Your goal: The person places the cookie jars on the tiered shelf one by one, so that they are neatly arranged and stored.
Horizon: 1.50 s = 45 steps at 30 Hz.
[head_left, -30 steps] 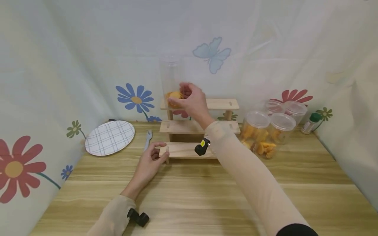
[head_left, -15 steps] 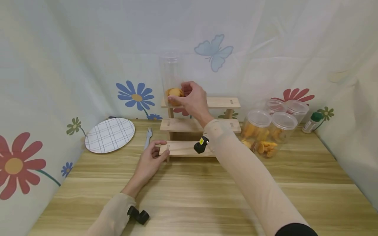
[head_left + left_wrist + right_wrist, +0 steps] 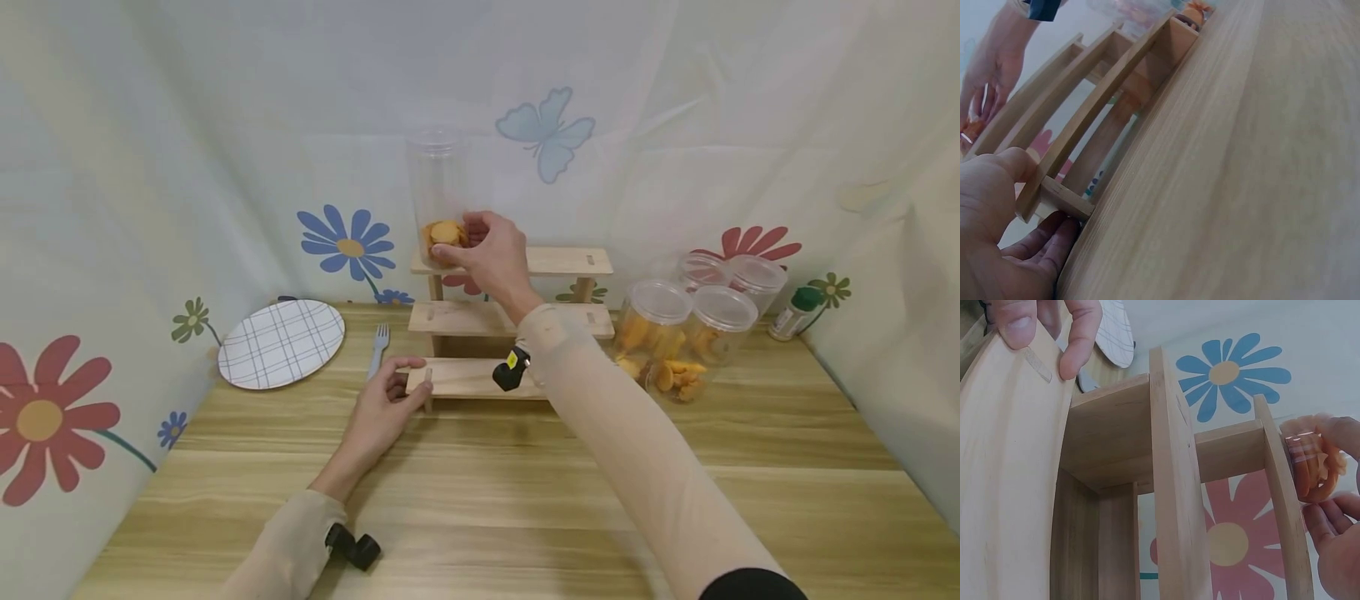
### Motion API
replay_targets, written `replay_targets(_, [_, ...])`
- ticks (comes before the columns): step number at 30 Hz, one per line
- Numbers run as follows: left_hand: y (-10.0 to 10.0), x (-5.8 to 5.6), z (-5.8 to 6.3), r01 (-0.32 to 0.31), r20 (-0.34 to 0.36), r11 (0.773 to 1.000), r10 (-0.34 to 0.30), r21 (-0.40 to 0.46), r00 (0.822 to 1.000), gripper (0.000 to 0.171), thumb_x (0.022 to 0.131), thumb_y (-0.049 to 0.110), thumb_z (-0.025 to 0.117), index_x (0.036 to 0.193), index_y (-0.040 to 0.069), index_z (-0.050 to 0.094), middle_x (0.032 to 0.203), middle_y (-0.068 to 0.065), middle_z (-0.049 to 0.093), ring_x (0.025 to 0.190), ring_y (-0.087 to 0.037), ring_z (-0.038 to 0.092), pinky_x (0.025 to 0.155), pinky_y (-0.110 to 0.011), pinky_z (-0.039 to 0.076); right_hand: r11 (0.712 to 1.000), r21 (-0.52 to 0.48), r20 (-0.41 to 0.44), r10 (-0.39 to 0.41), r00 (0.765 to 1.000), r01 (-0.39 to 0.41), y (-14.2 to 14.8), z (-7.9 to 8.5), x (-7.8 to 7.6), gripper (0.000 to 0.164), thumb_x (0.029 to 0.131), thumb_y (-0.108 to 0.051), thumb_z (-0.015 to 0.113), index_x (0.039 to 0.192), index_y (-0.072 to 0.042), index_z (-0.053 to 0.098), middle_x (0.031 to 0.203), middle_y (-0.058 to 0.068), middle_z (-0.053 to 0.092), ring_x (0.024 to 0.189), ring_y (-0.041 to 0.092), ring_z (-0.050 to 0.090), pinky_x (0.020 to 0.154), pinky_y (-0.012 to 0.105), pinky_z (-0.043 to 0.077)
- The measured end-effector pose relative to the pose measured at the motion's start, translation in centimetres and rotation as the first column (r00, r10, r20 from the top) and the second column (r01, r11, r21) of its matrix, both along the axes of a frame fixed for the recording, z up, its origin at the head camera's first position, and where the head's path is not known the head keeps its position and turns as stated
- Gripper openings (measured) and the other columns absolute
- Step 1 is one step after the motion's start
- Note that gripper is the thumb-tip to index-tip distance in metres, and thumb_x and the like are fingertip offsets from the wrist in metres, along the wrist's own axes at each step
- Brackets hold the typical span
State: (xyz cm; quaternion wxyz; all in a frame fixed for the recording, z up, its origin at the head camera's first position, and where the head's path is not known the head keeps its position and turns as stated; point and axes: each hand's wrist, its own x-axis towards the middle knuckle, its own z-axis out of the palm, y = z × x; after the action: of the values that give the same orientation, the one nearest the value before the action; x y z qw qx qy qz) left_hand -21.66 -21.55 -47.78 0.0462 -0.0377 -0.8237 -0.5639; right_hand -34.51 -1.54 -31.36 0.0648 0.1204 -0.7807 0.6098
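Observation:
A three-tier wooden display rack (image 3: pixel 566 261) stands on the table in the head view. My right hand (image 3: pixel 495 258) grips the lower part of a tall clear lidded jar (image 3: pixel 435 179) at the left end of the top tier. Orange-yellow snack pieces (image 3: pixel 444 233) lie at the jar's bottom; the right wrist view shows the thumb (image 3: pixel 1341 434) and fingers around it. My left hand (image 3: pixel 378 412) holds the left end of the lowest shelf (image 3: pixel 465 379). In the left wrist view its thumb lies over the board and its fingers (image 3: pixel 1057 247) are beneath, by the support.
Several clear lidded jars (image 3: pixel 723 308) with similar snacks stand right of the rack. Beyond them is a small green-capped bottle (image 3: pixel 797 314). A checked plate (image 3: pixel 281 344) and a grey fork (image 3: pixel 378 346) lie at the left. A printed curtain (image 3: pixel 637 108) hangs behind.
The jar has shifted slightly back and up relative to the top tier, with my right hand still around it. My left hand stays on the lowest shelf. The head view has tilted a little.

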Motion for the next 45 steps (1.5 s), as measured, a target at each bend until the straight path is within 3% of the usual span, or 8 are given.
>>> replay_targets(6, [0.2, -0.1, 0.0, -0.003, 0.001, 1.0, 0.003, 0.002, 1.0, 0.037, 0.108, 0.031, 0.078, 0.143, 0.025, 0.065, 0.119, -0.011, 0.077, 0.107, -0.025, 0.074, 0.082, -0.033, 0.057, 0.999, 0.026, 0.008, -0.019, 1.0, 0.018, 0.2, -0.2, 0.0, 0.075, 0.093, -0.024, 0.095, 0.156, -0.005, 0.058, 0.142, 0.012, 0.069, 0.114, 0.024, 0.077, 0.063, 0.037, 0.065])
replay_targets(9, [0.4, -0.1, 0.0, -0.001, 0.001, 1.0, 0.001, 0.001, 1.0, 0.037, 0.108, 0.03, 0.078, 0.143, 0.025, 0.065, 0.119, -0.012, 0.078, 0.107, -0.025, 0.074, 0.083, -0.033, 0.057, 0.998, 0.043, -0.022, -0.034, 0.999, 0.035, 0.5, -0.4, 0.1, 0.076, 0.093, -0.024, 0.096, 0.156, -0.004, 0.058, 0.142, 0.013, 0.07, 0.118, 0.025, 0.076, 0.069, 0.034, 0.066])
replay_targets(16, [0.8, -0.2, 0.1, 0.005, 0.006, 1.0, -0.005, 0.002, 1.0, 0.038, 0.108, 0.03, 0.078, 0.143, 0.025, 0.065, 0.119, -0.012, 0.077, 0.106, -0.026, 0.073, 0.083, -0.033, 0.056, 0.994, 0.074, -0.116, -0.075, 0.99, 0.084, 2.6, -0.3, 1.1, 0.077, 0.092, -0.029, 0.096, 0.154, -0.001, 0.061, 0.141, 0.016, 0.07, 0.131, 0.031, 0.068, 0.106, 0.039, 0.059])
replay_targets(19, [0.7, -0.2, 0.1, 0.003, 0.005, 1.0, -0.003, 0.004, 1.0, 0.038, 0.108, 0.029, 0.078, 0.144, 0.024, 0.065, 0.119, -0.012, 0.077, 0.107, -0.026, 0.073, 0.083, -0.033, 0.056, 0.994, 0.059, -0.123, -0.083, 0.989, 0.091, 4.0, 0.4, 1.8, 0.075, 0.092, -0.03, 0.096, 0.153, -0.003, 0.061, 0.144, 0.017, 0.068, 0.133, 0.033, 0.067, 0.112, 0.038, 0.055])
replay_targets(30, [-0.2, 0.0, 0.0, -0.024, 0.011, 0.999, 0.024, -0.026, 1.0, 0.04, 0.108, 0.034, 0.077, 0.145, 0.024, 0.066, 0.12, -0.012, 0.076, 0.108, -0.026, 0.071, 0.085, -0.034, 0.054, 0.994, -0.014, -0.239, -0.108, 0.965, 0.108, 9.0, 2.3, 4.1, 0.071, 0.091, -0.025, 0.096, 0.15, -0.003, 0.063, 0.14, 0.014, 0.07, 0.129, 0.026, 0.068, 0.112, 0.028, 0.053])
replay_targets(36, [-0.1, 0.0, 0.1, -0.025, 0.012, 0.999, 0.025, -0.03, 1.0, 0.042, 0.108, 0.037, 0.077, 0.146, 0.023, 0.066, 0.122, -0.013, 0.074, 0.11, -0.026, 0.07, 0.085, -0.033, 0.053, 0.99, -0.053, -0.281, -0.141, 0.949, 0.131, 11.9, 2.5, 5.6, 0.063, 0.094, -0.024, 0.094, 0.148, -0.01, 0.066, 0.136, 0.006, 0.072, 0.124, 0.019, 0.07, 0.111, 0.033, 0.055])
replay_targets(45, [0.2, -0.2, -0.1, -0.021, 0.015, 1.0, 0.022, -0.016, 1.0, 0.041, 0.108, 0.035, 0.078, 0.145, 0.023, 0.066, 0.12, -0.013, 0.072, 0.106, -0.026, 0.066, 0.082, -0.032, 0.052, 0.974, -0.134, -0.36, -0.218, 0.907, 0.181, 17.2, 2.2, 7.7, 0.055, 0.097, -0.014, 0.089, 0.147, -0.009, 0.068, 0.137, 0.009, 0.072, 0.125, 0.02, 0.07, 0.112, 0.034, 0.053])
